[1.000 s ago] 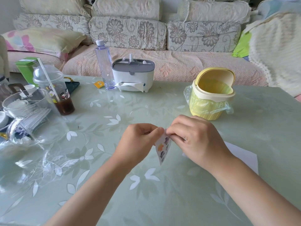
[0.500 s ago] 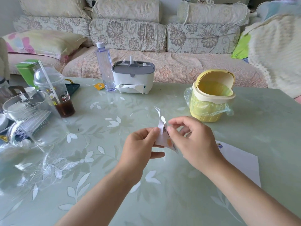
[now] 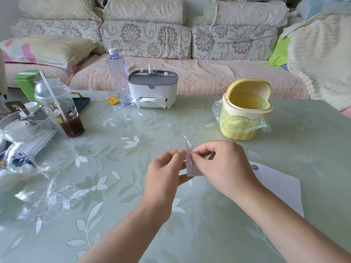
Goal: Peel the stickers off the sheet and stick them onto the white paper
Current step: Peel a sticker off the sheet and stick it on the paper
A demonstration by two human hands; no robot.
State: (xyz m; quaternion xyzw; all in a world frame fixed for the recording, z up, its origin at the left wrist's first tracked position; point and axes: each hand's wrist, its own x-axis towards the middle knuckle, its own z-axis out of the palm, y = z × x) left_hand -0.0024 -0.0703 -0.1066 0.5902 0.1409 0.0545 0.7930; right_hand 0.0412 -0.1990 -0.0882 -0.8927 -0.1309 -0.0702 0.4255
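The sticker sheet was a small pale slip that showed only its plain whitish back, so its printed side could not be seen. It stood nearly upright above the table, in front of the yellow bin and a little to the left of it, nearer the person. A thin, clear, glossy strip rose from its top edge toward the bin; whether that was film or a peeling sticker could not be told.

The left hand had its fingers curled, thumb and forefinger pinching the sheet's upper left edge. The right hand was curled too, its fingertips closed on the top of the sheet from the other side, with the lower fingers bent behind the slip. The two pinches almost met at the top edge, and neither hand touched the table.

The white paper lay flat on the table in front of the bin and to its right, partly hidden under the right forearm. One small colourful sticker sat near the paper's corner closest to the bin
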